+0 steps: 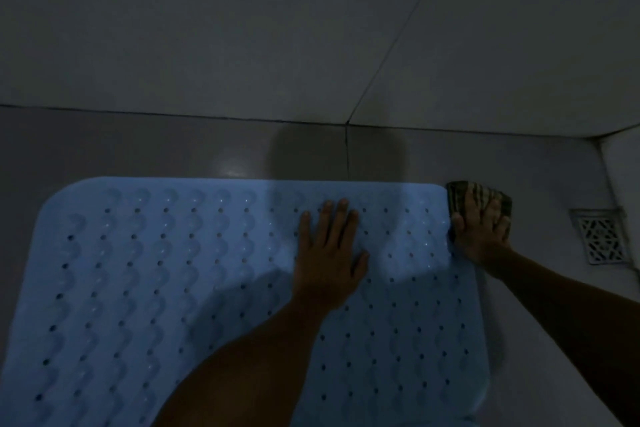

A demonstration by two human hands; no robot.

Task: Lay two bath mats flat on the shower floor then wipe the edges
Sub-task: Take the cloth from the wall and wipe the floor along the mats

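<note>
A light blue bath mat with rows of holes and wavy ridges lies flat on the dim shower floor and fills the lower part of the view. My left hand presses flat on it, fingers straight, near its far right corner. My right hand presses a folded, dark striped cloth against the floor at the mat's right edge, fingers spread over the cloth and thumb at the mat's rim. Only one mat is plainly visible.
A tiled wall rises just beyond the mat's far edge. A square metal floor drain sits to the right of the cloth. A strip of bare floor runs between the mat and the wall.
</note>
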